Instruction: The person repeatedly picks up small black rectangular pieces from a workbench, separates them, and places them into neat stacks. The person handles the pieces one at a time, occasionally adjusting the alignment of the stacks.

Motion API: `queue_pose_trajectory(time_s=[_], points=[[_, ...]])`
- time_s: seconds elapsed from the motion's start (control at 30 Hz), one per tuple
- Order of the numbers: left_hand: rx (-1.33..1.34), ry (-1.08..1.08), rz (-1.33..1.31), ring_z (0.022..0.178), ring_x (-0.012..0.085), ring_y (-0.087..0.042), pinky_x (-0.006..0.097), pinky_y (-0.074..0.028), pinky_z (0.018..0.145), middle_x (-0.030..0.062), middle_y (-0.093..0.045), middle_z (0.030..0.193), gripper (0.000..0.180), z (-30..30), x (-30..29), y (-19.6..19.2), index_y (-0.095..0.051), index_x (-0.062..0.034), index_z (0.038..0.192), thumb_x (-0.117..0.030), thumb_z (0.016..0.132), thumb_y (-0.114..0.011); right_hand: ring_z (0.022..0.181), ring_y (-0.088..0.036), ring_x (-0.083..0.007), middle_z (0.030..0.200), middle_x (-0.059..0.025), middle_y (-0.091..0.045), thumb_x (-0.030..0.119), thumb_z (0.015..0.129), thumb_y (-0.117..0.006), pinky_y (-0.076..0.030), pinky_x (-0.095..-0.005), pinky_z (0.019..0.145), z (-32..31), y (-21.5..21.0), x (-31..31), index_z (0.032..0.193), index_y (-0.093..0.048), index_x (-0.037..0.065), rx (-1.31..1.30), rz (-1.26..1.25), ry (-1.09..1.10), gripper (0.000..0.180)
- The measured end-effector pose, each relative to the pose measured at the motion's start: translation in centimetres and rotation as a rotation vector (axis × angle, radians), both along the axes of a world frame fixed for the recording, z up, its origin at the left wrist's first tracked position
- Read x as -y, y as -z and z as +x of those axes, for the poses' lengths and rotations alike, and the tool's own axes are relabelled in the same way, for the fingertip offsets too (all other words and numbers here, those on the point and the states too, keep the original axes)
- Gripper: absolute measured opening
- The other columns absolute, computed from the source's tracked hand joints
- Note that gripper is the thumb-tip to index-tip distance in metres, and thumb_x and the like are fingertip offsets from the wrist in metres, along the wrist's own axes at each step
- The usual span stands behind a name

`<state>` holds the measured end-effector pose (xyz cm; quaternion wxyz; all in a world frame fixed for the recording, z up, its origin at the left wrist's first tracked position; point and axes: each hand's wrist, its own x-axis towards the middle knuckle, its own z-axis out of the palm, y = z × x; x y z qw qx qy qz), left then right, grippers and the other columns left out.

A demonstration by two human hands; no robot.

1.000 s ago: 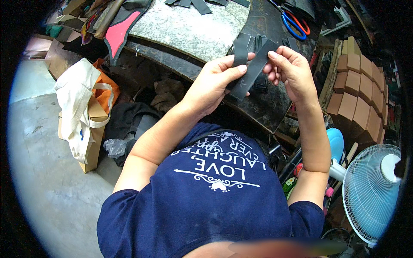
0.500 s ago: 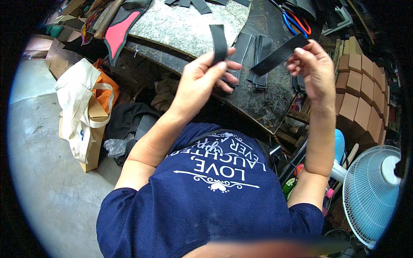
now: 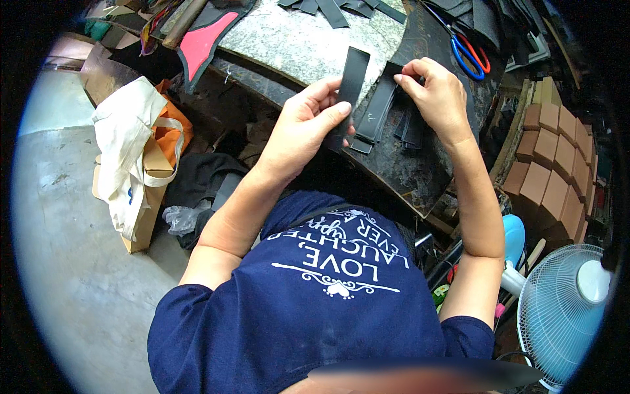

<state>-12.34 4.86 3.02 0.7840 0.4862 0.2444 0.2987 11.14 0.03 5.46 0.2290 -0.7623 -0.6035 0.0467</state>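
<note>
My left hand [image 3: 303, 125] is closed on a flat black strip [image 3: 355, 73], thumb on its face, holding it upright above the near edge of the dark worktable [image 3: 420, 174]. To the right of it, my right hand [image 3: 441, 98] pinches the far end of another black strip [image 3: 392, 69], which lies over a stack of similar strips [image 3: 373, 125]. A second, smaller pile of black strips [image 3: 411, 128] sits beside that stack, partly under my right wrist. The material of the strips cannot be told for certain.
A speckled pale board [image 3: 275, 43] bears more loose black strips [image 3: 331, 12]. Scissors [image 3: 469, 58] with red and blue handles lie at the far right. Stacked brown blocks [image 3: 551, 157] and a fan [image 3: 558, 315] stand on the right; a white cloth bag [image 3: 125, 125] is at left.
My right hand has moved left and brought its strip down from the air to the stack. The strip in my left hand now stands higher above the fingers. The view has shifted slightly.
</note>
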Motion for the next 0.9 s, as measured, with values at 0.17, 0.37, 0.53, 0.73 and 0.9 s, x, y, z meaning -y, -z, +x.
queue_pose_trajectory(time_s=[0.17, 0.37, 0.53, 0.73, 0.9], points=[[0.032, 0.067, -0.041, 0.077, 0.0094, -0.064, 0.021, -0.051, 0.066, 0.0042, -0.068, 0.09, 0.046, 0.2, -0.3, 0.3, -0.049, 0.0008, 0.142, -0.012, 0.099, -0.061, 0.083, -0.067, -0.0253, 0.085, -0.0037, -0.067, 0.03, 0.081, -0.076, -0.054, -0.0404, 0.07, -0.1, -0.4, 0.3, 0.082, -0.07, 0.012, 0.287, 0.062, -0.003, 0.019], [0.035, 0.122, -0.039, 0.076, 0.0067, -0.064, 0.017, -0.045, 0.064, 0.0039, -0.069, 0.091, 0.046, 0.6, -0.2, 0.3, -0.049, -0.0005, 0.142, -0.015, 0.1, -0.061, 0.072, -0.066, -0.0191, 0.078, -0.0043, -0.068, 0.029, 0.087, -0.074, -0.051, -0.0327, 0.067, 0.5, -1.8, 1.4, 0.089, -0.072, 0.01, -0.087, 0.057, 0.044, 0.02], [0.046, 0.163, -0.08, 0.077, 0.0062, -0.064, 0.017, -0.045, 0.064, 0.0052, -0.071, 0.093, 0.045, 1.4, 0.6, -0.1, -0.05, -0.0008, 0.142, -0.016, 0.101, -0.059, 0.069, -0.06, -0.0076, 0.075, -0.0028, -0.068, 0.027, 0.095, -0.069, -0.047, -0.0251, 0.065, -0.1, -1.9, 2.5, 0.098, -0.074, 0.002, -0.507, 0.002, -0.083, 0.025], [0.04, 0.205, -0.099, 0.079, 0.0072, -0.066, 0.017, -0.046, 0.063, 0.0068, -0.072, 0.094, 0.047, 2.1, 1.3, -0.6, -0.048, -0.0006, 0.144, -0.017, 0.101, -0.058, 0.076, -0.056, -0.0047, 0.085, 0.0025, -0.065, 0.021, 0.098, -0.068, -0.045, -0.0204, 0.07, -1.3, -1.8, 3.6, 0.104, -0.071, 0.001, -0.809, -0.047, -0.135, 0.021], [0.024, 0.229, -0.065, 0.082, 0.0096, -0.068, 0.018, -0.048, 0.061, 0.0087, -0.072, 0.097, 0.05, 2.4, 1.6, -0.6, -0.044, -0.0001, 0.146, -0.018, 0.101, -0.058, 0.07, -0.053, -0.0011, 0.081, 0.0053, -0.064, 0.025, 0.1, -0.064, -0.04, -0.0162, 0.064, -0.2, -2.3, 4.0, 0.104, -0.072, 0.005, -0.991, -0.128, -0.03, 0.021]])
